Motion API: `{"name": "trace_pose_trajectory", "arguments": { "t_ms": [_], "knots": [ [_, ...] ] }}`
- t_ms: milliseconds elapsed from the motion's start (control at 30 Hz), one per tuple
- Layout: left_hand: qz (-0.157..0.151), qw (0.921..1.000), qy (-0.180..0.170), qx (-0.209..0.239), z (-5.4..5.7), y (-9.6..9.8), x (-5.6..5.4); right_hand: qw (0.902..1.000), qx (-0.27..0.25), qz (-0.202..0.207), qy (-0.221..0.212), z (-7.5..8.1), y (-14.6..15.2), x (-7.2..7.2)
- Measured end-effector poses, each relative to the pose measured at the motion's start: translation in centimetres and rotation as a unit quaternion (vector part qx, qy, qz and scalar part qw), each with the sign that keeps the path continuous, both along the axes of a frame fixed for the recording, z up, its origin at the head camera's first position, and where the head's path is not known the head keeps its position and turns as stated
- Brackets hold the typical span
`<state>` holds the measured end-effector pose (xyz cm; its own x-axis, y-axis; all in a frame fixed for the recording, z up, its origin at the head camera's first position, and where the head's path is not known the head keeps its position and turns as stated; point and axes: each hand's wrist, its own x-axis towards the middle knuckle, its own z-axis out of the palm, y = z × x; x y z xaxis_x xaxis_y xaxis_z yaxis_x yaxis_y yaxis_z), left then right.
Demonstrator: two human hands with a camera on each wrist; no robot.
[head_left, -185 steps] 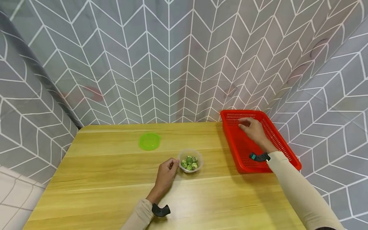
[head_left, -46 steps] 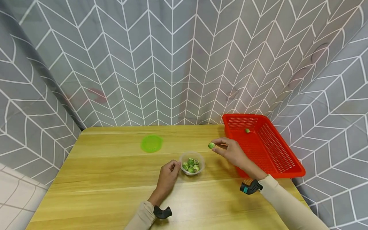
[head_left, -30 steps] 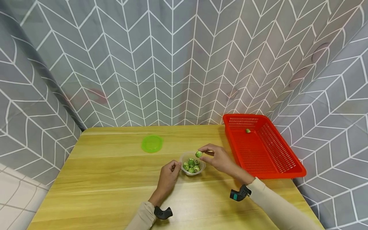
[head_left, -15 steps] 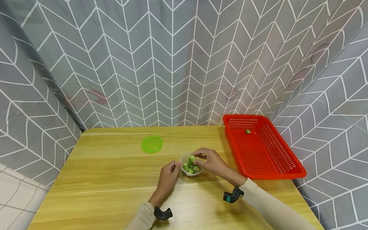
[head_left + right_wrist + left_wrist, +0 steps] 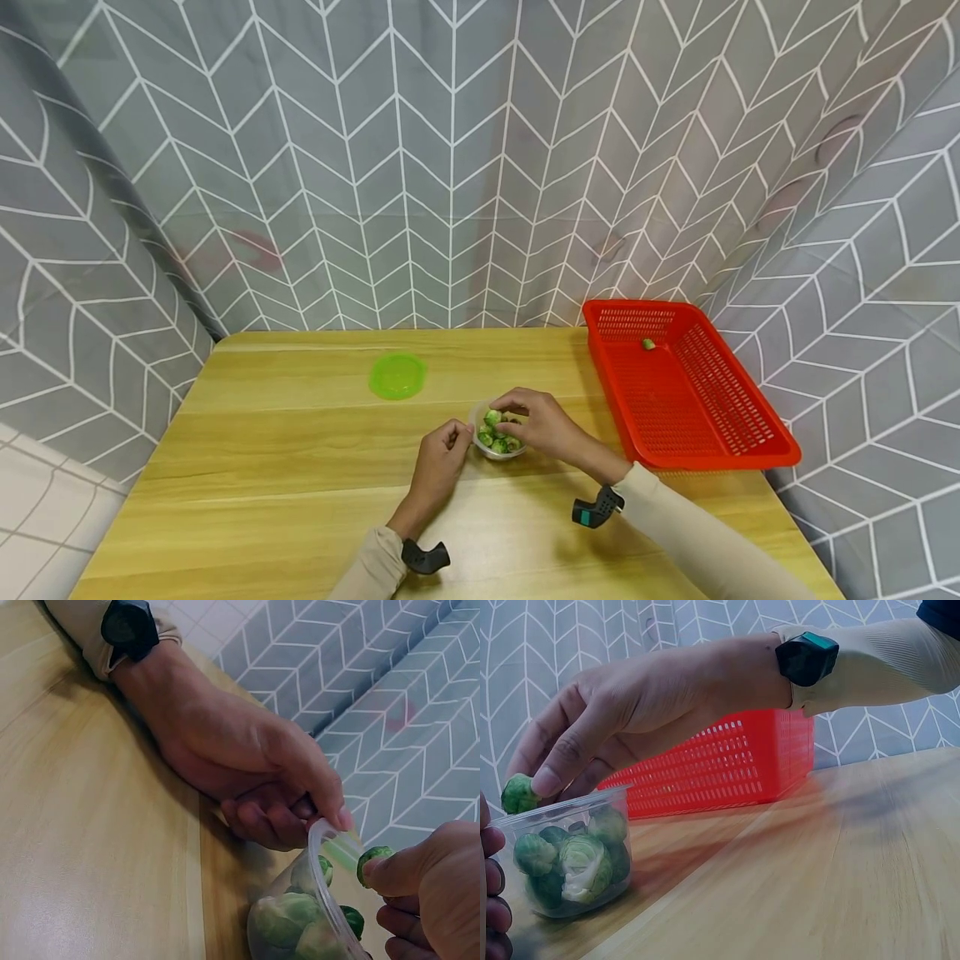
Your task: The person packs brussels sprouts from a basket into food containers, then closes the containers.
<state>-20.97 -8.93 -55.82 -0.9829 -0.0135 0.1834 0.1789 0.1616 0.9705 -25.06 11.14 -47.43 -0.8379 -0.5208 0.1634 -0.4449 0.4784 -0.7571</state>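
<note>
A clear plastic tub (image 5: 577, 900) on the table holds several Brussels sprouts (image 5: 585, 866). My left hand (image 5: 441, 457) pinches the tub's rim between thumb and curled fingers, as the right wrist view shows. Over the tub's opening, my right hand (image 5: 542, 423) pinches one Brussels sprout (image 5: 519, 793) between thumb and fingertips, right at rim height. That same sprout (image 5: 373, 864) shows just past the rim in the right wrist view. In the head view the right fingers cover part of the tub.
A red perforated basket (image 5: 611, 375) stands at the table's right side, with one Brussels sprout (image 5: 648, 343) in its far part. A green round lid (image 5: 397, 376) lies on the wooden table (image 5: 262, 433) behind the tub. A patterned curtain (image 5: 450, 167) hangs along the back edge.
My right hand has gone from the basket leftward to the tub, carrying a Brussels sprout, and lowered it to the opening. One sprout now lies in the basket. The left hand stays at the rim.
</note>
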Motion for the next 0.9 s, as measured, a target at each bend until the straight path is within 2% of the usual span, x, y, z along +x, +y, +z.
{"name": "trace_pose_trajectory", "arguments": {
  "t_ms": [233,467,633,900],
  "knots": [
    [-0.001,0.9999,0.006,-0.010,0.0,-0.1,0.0,0.9998,0.015,0.012,0.003,-0.2,-0.7,0.0],
    [-0.005,1.0000,0.004,-0.008,0.2,-0.1,0.0,0.9973,0.061,0.018,0.037,-0.5,-1.1,-0.1],
    [-0.005,0.9999,0.004,-0.013,0.2,-0.1,0.0,0.9957,0.080,0.023,0.042,-0.5,-1.1,-0.1],
    [-0.006,0.9998,0.008,-0.015,0.1,-0.1,0.0,0.9957,0.079,0.021,0.044,-1.0,-1.0,-0.2]
  ]
}}
